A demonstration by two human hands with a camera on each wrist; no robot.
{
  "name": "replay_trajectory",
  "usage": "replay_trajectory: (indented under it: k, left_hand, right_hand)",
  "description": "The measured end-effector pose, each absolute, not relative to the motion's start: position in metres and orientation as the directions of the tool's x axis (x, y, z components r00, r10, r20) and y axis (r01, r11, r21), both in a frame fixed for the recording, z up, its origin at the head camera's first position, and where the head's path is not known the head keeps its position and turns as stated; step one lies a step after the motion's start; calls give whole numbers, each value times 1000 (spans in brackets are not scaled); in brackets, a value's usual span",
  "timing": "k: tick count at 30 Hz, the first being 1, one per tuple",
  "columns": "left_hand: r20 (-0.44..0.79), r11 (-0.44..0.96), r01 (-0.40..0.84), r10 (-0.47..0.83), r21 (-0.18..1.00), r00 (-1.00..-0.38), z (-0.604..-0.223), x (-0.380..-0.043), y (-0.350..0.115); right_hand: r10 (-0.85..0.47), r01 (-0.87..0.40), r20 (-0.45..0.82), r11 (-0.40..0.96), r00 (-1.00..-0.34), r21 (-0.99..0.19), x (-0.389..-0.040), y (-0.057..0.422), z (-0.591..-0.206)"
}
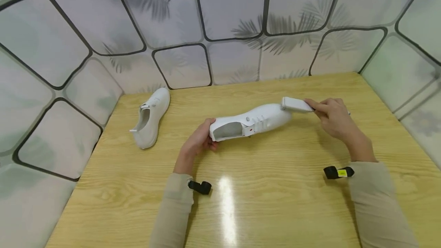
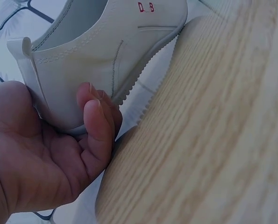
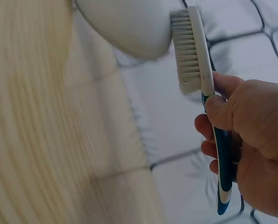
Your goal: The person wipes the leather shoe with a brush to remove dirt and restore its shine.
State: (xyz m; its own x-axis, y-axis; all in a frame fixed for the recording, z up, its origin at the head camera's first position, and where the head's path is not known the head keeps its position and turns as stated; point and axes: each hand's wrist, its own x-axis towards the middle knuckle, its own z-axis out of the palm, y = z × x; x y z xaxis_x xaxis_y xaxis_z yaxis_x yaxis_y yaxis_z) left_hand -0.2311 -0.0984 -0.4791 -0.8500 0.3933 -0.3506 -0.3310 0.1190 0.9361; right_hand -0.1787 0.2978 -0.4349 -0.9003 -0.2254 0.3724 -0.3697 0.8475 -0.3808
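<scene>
A white shoe [image 1: 272, 118] is held by its heel in my left hand [image 1: 201, 137], the toe pointing right. In the left wrist view, the fingers [image 2: 97, 126] curl round the heel of the shoe [image 2: 73, 70], close above the wood. My right hand [image 1: 332, 119] grips the blue and white handle of a brush [image 3: 202, 56]. The bristles touch the toe of the shoe [image 3: 134, 28] in the right wrist view. From the head view, the white back of the brush [image 1: 297, 105] shows at the toe.
Another white shoe [image 1: 151, 118] lies at the left of the wooden table [image 1: 275, 202], near its back left edge. Patterned wall panels [image 1: 234, 60] enclose the table at the back and sides. A black strap [image 1: 200, 187] is on the left wrist, and another [image 1: 339, 172] on the right.
</scene>
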Motion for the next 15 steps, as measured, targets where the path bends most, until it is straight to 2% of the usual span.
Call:
replay_trajectory:
  k: [4, 6, 12, 15]
  left_hand:
    - [-353, 124, -332, 383, 935, -854, -479, -232, -101]
    - [-352, 123, -331, 392, 936, -850, -479, -232, -101]
    - [-360, 118, -343, 414, 932, -836, -479, -233, -98]
    - [-369, 117, -353, 405, 928, -836, -479, -234, -99]
  right_hand:
    - [-362, -506, 436, 815, -824, -282, -186, 267, -433]
    - [-385, -526, 437, 809, -812, -264, -187, 260, -433]
    - [-263, -403, 372, 834, -890, -375, -184, 288, -443]
    - [-253, -359, 292, 839, -922, -408, -181, 285, -440]
